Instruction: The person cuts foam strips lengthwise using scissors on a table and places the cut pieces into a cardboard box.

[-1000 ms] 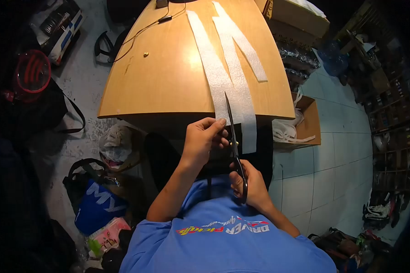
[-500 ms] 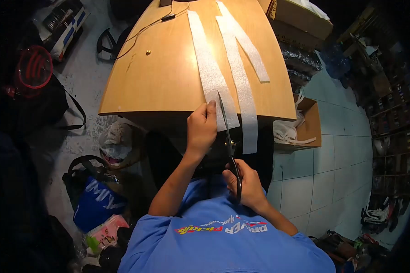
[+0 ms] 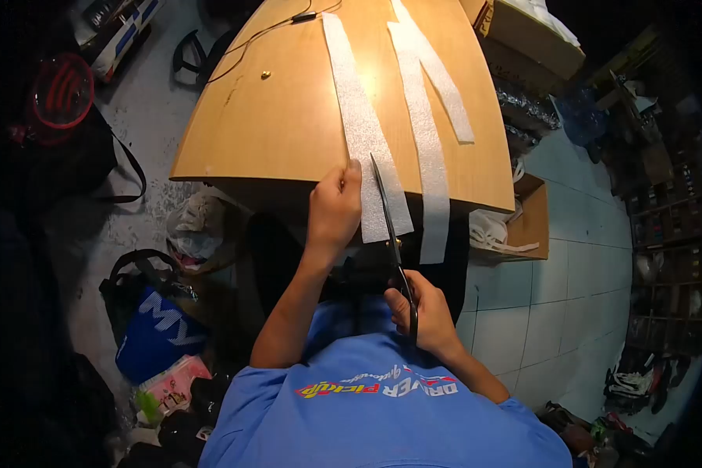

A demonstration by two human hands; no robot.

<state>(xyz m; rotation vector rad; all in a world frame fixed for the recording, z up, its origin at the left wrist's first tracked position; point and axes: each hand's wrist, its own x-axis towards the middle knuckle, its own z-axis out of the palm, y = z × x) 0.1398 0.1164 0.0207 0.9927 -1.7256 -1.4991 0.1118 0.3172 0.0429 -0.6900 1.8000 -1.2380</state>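
Note:
A long white foam strip (image 3: 352, 93) lies along the table, its near end hanging past the front edge. My left hand (image 3: 335, 207) is closed, pinching the strip's left edge between thumb and fingers near the table edge. In my right hand (image 3: 433, 316) is a pair of black-handled scissors (image 3: 386, 204), gripped by the handles. Their blades point away from me and lie over the lower part of the strip; whether they are cutting into it cannot be made out. To the right rest a second white strip (image 3: 425, 140) and a shorter third strip (image 3: 448, 97).
On the wooden table (image 3: 265, 140) are a small gold-coloured piece (image 3: 266, 75) and a black cable (image 3: 304, 16). A cardboard box (image 3: 532, 218) with white strips stands on the floor at right. Bags, including a blue one (image 3: 160, 331), lie at left.
My left hand has shifted slightly left and the strip's near end has come a little closer to me. The scissors stay in my right hand. The whole view has tilted slightly.

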